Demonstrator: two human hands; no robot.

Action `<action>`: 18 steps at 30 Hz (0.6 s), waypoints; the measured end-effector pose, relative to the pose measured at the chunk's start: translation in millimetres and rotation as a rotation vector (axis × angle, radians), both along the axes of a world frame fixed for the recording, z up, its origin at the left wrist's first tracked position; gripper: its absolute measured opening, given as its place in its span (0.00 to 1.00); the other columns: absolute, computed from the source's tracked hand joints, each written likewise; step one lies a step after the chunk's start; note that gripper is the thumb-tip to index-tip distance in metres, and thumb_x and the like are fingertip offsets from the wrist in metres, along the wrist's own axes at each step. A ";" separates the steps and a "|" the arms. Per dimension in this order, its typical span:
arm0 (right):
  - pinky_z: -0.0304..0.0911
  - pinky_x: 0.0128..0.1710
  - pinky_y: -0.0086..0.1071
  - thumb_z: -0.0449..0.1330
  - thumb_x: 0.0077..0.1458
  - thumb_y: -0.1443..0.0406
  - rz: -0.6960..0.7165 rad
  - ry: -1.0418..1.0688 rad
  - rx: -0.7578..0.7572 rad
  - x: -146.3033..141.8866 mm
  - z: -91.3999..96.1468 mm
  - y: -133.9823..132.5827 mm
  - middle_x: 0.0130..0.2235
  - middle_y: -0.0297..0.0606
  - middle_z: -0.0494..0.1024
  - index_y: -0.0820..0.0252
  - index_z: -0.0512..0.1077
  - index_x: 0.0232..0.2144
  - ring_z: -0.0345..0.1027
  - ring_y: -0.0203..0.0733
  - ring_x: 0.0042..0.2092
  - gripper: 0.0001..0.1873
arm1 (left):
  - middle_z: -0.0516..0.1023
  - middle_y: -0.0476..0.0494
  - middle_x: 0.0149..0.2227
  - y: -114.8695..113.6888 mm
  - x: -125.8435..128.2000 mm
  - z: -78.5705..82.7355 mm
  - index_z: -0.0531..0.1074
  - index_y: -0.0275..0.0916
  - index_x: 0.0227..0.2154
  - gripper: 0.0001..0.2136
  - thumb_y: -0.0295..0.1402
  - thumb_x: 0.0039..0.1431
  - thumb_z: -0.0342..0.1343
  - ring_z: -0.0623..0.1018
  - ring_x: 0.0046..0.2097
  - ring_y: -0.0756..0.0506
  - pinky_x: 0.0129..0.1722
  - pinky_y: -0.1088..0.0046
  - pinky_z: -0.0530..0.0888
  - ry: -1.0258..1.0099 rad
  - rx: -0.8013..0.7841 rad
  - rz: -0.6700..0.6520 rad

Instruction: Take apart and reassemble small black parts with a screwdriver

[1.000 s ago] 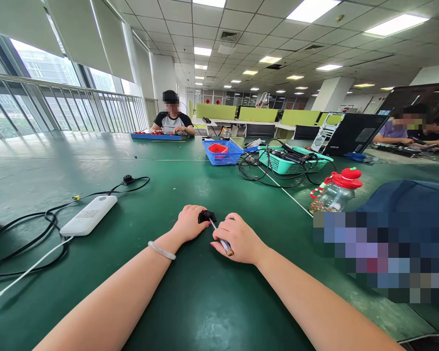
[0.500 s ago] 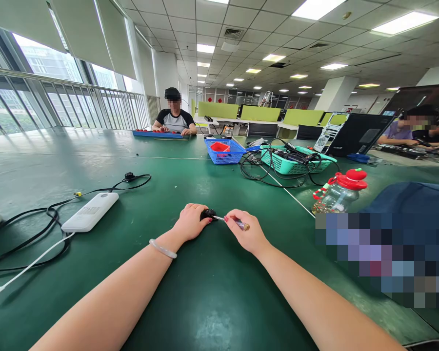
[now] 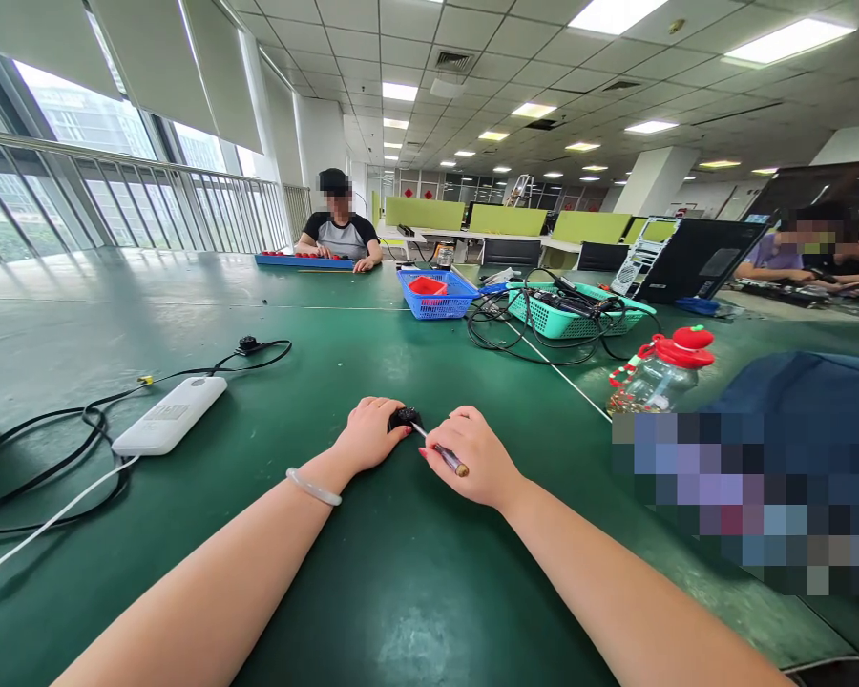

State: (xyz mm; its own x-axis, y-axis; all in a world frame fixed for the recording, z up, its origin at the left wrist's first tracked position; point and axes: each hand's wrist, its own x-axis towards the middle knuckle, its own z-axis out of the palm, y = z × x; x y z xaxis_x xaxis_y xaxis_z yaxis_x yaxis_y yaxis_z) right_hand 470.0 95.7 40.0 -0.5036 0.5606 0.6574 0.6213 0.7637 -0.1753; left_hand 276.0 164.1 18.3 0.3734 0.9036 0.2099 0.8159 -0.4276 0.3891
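On the green table (image 3: 372, 582) my left hand (image 3: 367, 436) is closed around a small black part (image 3: 405, 418), steadying it against the surface. Only the part's upper right side shows past my fingers, too small to tell its kind. A screwdriver (image 3: 450, 459) with a thin metal shaft and a see-through handle is gripped in my right hand (image 3: 474, 456). Its shaft slants up and left, and the tip meets or nearly meets the right edge of the black part. The handle's end points toward me.
To the left lie a white power bank (image 3: 170, 416), black cables and a small black device (image 3: 247, 344). Ahead stand a blue basket (image 3: 436, 305) and a green basket (image 3: 555, 322) with cables. A red-lidded bottle (image 3: 662, 372) and dark blue bag (image 3: 794, 391) are at right. A person (image 3: 340, 229) sits opposite.
My right hand has turned the screwdriver, so its handle end now sits lower and nearer to me. The left hand keeps its hold on the black part.
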 end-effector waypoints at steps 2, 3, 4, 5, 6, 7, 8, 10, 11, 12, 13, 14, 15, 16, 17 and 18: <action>0.56 0.46 0.37 0.52 0.61 0.65 0.005 -0.077 0.041 -0.3 -0.1 0.4 0.27 0.32 0.73 0.56 0.66 0.27 0.63 0.37 0.30 0.10 | 0.75 0.42 0.52 -0.2 0.0 -0.3 0.71 0.43 0.48 0.16 0.39 0.57 0.53 0.66 0.59 0.37 0.60 0.55 0.63 -0.001 0.005 -0.002; 0.55 0.46 0.37 0.53 0.60 0.65 0.010 -0.110 0.053 -0.5 -0.4 0.6 0.27 0.32 0.73 0.56 0.67 0.27 0.63 0.37 0.30 0.10 | 0.75 0.42 0.52 -0.3 -0.1 -0.4 0.71 0.43 0.48 0.16 0.39 0.57 0.53 0.66 0.59 0.37 0.60 0.55 0.63 -0.003 0.007 -0.003; 0.55 0.47 0.37 0.53 0.60 0.65 0.016 -0.140 0.061 -0.8 -0.8 0.8 0.27 0.32 0.73 0.56 0.67 0.27 0.63 0.37 0.30 0.09 | 0.75 0.42 0.52 -0.5 -0.1 -0.4 0.71 0.43 0.48 0.16 0.39 0.57 0.53 0.66 0.59 0.37 0.60 0.55 0.63 -0.005 0.006 -0.003; 0.54 0.48 0.38 0.54 0.60 0.65 0.022 -0.168 0.066 -1.0 -1.3 1.0 0.27 0.32 0.73 0.56 0.67 0.27 0.63 0.37 0.30 0.08 | 0.75 0.43 0.52 -0.6 -0.1 -0.4 0.71 0.43 0.48 0.16 0.39 0.57 0.52 0.66 0.59 0.37 0.60 0.55 0.63 -0.008 0.004 -0.002; 0.54 0.48 0.38 0.55 0.59 0.65 0.027 -0.194 0.068 -1.3 -2.0 1.2 0.27 0.32 0.73 0.56 0.67 0.28 0.64 0.37 0.31 0.08 | 0.75 0.43 0.52 -0.6 -0.1 -0.4 0.71 0.44 0.48 0.16 0.38 0.57 0.52 0.66 0.59 0.37 0.60 0.55 0.63 -0.009 0.001 0.000; 0.53 0.49 0.38 0.56 0.59 0.65 0.033 -0.216 0.068 -1.4 -2.7 1.4 0.28 0.32 0.73 0.56 0.68 0.28 0.64 0.37 0.32 0.07 | 0.75 0.43 0.52 -0.6 -0.2 -0.3 0.71 0.44 0.48 0.16 0.38 0.57 0.52 0.66 0.59 0.37 0.60 0.55 0.63 -0.010 -0.001 0.001; 0.53 0.50 0.39 0.56 0.58 0.65 0.041 -0.235 0.066 -1.5 -3.4 1.6 0.28 0.32 0.73 0.56 0.68 0.28 0.64 0.38 0.32 0.06 | 0.75 0.43 0.52 -0.6 -0.2 -0.3 0.71 0.44 0.48 0.16 0.38 0.57 0.52 0.66 0.59 0.37 0.60 0.55 0.63 -0.011 -0.002 0.002; 0.52 0.51 0.39 0.57 0.57 0.66 0.056 -0.262 0.057 -1.2 -4.6 1.8 0.29 0.32 0.73 0.56 0.68 0.28 0.64 0.38 0.33 0.05 | 0.75 0.43 0.52 -0.4 -0.2 -0.3 0.71 0.44 0.48 0.16 0.38 0.57 0.52 0.66 0.59 0.37 0.60 0.55 0.63 -0.011 -0.002 0.005; 0.52 0.51 0.39 0.57 0.57 0.66 0.061 -0.271 0.051 -0.9 -4.8 1.8 0.30 0.32 0.73 0.56 0.68 0.29 0.64 0.38 0.33 0.04 | 0.75 0.43 0.52 -0.2 -0.2 -0.4 0.71 0.44 0.48 0.16 0.38 0.57 0.52 0.66 0.59 0.37 0.60 0.55 0.63 -0.009 -0.001 0.006; 0.52 0.51 0.39 0.57 0.57 0.67 0.064 -0.277 0.047 -0.5 -4.7 1.8 0.30 0.32 0.73 0.56 0.68 0.29 0.64 0.38 0.33 0.04 | 0.75 0.43 0.52 -0.1 -0.2 -0.6 0.71 0.44 0.48 0.16 0.37 0.57 0.52 0.66 0.59 0.37 0.60 0.55 0.63 -0.006 -0.001 0.006; 0.52 0.51 0.39 0.57 0.57 0.67 0.063 -0.278 0.045 -0.1 -4.4 1.7 0.30 0.32 0.73 0.56 0.68 0.30 0.64 0.38 0.33 0.04 | 0.75 0.43 0.52 0.1 -0.1 -0.8 0.71 0.44 0.48 0.16 0.37 0.57 0.52 0.66 0.59 0.37 0.60 0.55 0.63 -0.003 0.000 0.005; 0.52 0.52 0.39 0.56 0.57 0.68 0.058 -0.272 0.046 0.4 -3.8 1.6 0.30 0.32 0.73 0.56 0.68 0.30 0.64 0.38 0.34 0.03 | 0.75 0.43 0.52 0.2 -0.1 -1.0 0.71 0.44 0.48 0.16 0.37 0.57 0.52 0.66 0.59 0.37 0.60 0.55 0.63 0.001 0.001 0.004; 0.52 0.52 0.39 0.56 0.57 0.68 0.051 -0.261 0.051 0.8 -3.0 1.4 0.30 0.32 0.73 0.56 0.68 0.30 0.64 0.38 0.34 0.04 | 0.75 0.43 0.52 0.4 -0.1 -1.2 0.71 0.44 0.48 0.15 0.37 0.57 0.52 0.66 0.59 0.37 0.60 0.55 0.63 0.003 0.003 0.001; 0.52 0.52 0.39 0.56 0.58 0.68 0.041 -0.245 0.058 1.1 -2.2 1.2 0.30 0.32 0.73 0.56 0.68 0.30 0.65 0.38 0.33 0.04 | 0.75 0.43 0.52 0.5 -0.1 -1.3 0.71 0.43 0.48 0.15 0.38 0.58 0.52 0.66 0.59 0.37 0.60 0.55 0.63 0.004 0.006 -0.001; 0.52 0.52 0.40 0.55 0.58 0.68 0.031 -0.227 0.067 1.3 -1.5 0.9 0.30 0.32 0.73 0.56 0.68 0.31 0.65 0.38 0.33 0.04 | 0.75 0.42 0.52 0.6 -0.1 -1.5 0.71 0.43 0.48 0.16 0.38 0.58 0.52 0.66 0.59 0.37 0.60 0.55 0.63 0.006 0.007 -0.002; 0.52 0.52 0.40 0.55 0.59 0.68 0.021 -0.209 0.075 1.4 -0.8 0.7 0.30 0.32 0.74 0.56 0.68 0.31 0.65 0.37 0.33 0.04 | 0.75 0.42 0.53 0.8 -0.1 -1.6 0.71 0.43 0.48 0.16 0.38 0.58 0.52 0.66 0.59 0.37 0.60 0.55 0.63 0.007 0.007 -0.001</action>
